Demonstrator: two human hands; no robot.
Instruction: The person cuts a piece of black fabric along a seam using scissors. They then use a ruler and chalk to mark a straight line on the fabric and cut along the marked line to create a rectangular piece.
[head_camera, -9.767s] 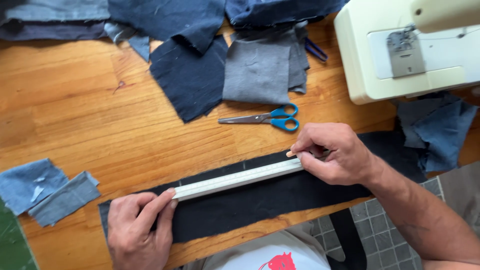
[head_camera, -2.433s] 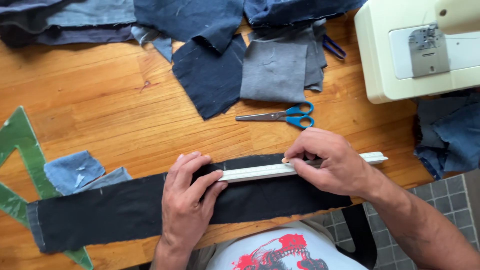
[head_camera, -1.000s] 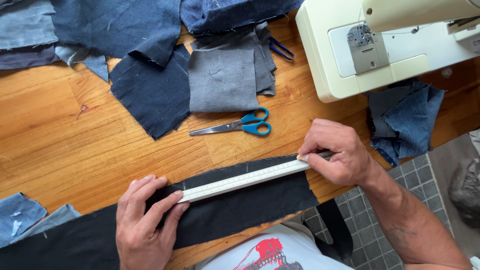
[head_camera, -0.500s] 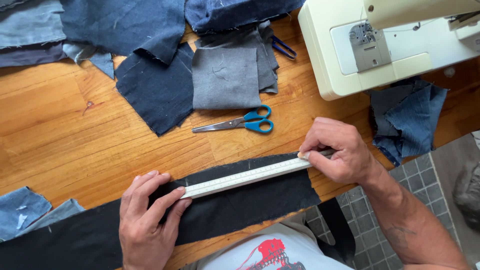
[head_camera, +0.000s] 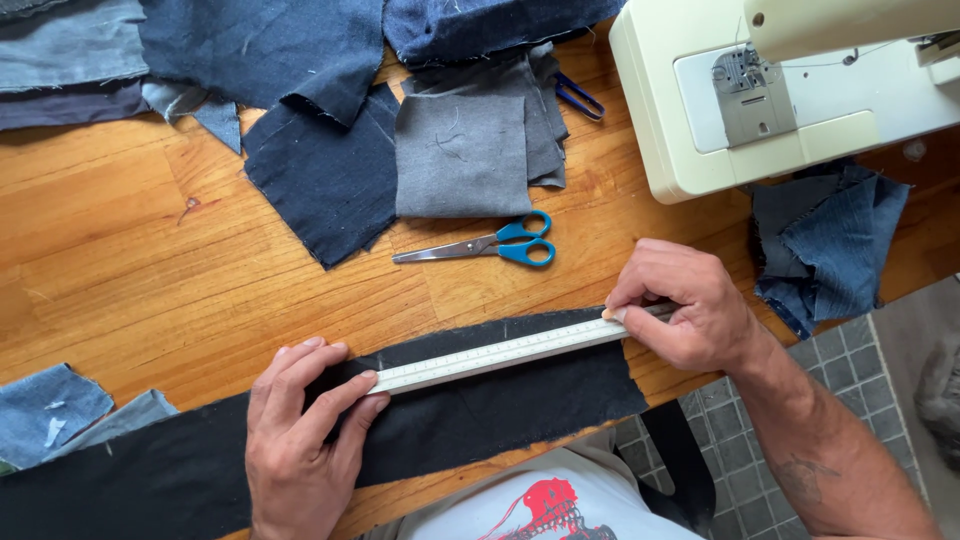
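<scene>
Two hands (head_camera: 300, 440) (head_camera: 685, 305), slim ruler (head_camera: 500, 355), black cloth strip (head_camera: 480, 410)

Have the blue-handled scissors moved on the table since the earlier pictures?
No. The scissors lie just below the grey fabric square, handles to the right, as in every earlier picture; only the camera has shifted.
</scene>
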